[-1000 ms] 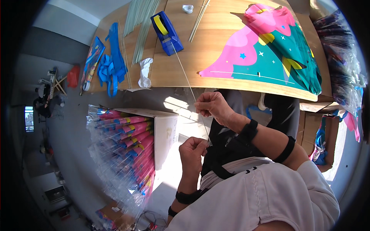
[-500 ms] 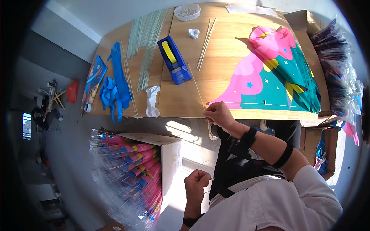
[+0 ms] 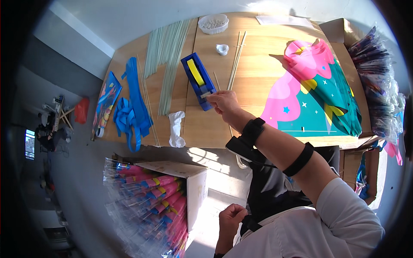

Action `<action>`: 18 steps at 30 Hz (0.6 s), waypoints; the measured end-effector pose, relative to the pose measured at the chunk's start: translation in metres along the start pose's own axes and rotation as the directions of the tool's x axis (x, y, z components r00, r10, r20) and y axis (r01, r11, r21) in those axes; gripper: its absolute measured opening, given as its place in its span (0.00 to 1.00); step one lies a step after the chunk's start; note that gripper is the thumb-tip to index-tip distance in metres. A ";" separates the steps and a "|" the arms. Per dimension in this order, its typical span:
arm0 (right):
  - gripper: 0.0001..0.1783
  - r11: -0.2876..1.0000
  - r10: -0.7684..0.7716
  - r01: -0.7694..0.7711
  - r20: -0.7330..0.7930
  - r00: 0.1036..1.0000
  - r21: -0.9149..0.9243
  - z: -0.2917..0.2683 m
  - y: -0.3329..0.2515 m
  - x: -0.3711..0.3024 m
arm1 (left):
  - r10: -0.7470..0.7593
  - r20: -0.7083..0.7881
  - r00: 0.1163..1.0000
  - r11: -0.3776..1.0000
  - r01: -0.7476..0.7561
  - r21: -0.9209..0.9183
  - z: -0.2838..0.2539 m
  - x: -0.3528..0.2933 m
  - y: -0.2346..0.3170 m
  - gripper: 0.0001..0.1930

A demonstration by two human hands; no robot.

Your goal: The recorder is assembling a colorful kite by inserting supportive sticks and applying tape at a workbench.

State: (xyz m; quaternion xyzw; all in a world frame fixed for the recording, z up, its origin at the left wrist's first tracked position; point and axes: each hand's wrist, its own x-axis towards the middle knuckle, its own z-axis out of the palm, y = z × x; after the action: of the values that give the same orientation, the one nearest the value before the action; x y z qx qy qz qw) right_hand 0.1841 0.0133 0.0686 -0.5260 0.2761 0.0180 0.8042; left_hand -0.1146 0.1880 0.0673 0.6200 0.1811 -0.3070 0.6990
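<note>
A pale wooden worktop [image 3: 264,47] spans the frame's upper half. Toward the left lie blue ribbon [image 3: 138,94], pale green rods [image 3: 171,81] and crumpled white paper [image 3: 176,129]. In the upper middle sits a blue tape dispenser [image 3: 199,88], a whitish tub [image 3: 213,24] above, thin sticks [image 3: 236,64] rightward. Pink-and-green printed sheeting [image 3: 316,88] covers the right.

Right fingers [image 3: 214,98] between dispenser [image 3: 197,79] and open tabletop [image 3: 256,73]

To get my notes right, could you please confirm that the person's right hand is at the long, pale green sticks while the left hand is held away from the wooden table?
Not the sticks: the head view shows the right hand at the blue plastic tape dispenser with the yellow roll; the left hand is indeed away from the table.
</note>
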 end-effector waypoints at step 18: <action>0.12 0.942 -0.201 0.187 -0.019 0.980 -0.277 -0.016 0.014 0.005 | -0.087 0.070 0.994 0.983 0.074 0.171 -0.020 0.016 -0.036 0.04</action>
State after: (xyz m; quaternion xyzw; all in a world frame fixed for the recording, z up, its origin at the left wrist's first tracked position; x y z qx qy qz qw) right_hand 0.1767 0.0045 0.0499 -0.6571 0.2367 -0.0356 0.7148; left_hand -0.1232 0.2023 0.0268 0.6565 0.1523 -0.3729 0.6378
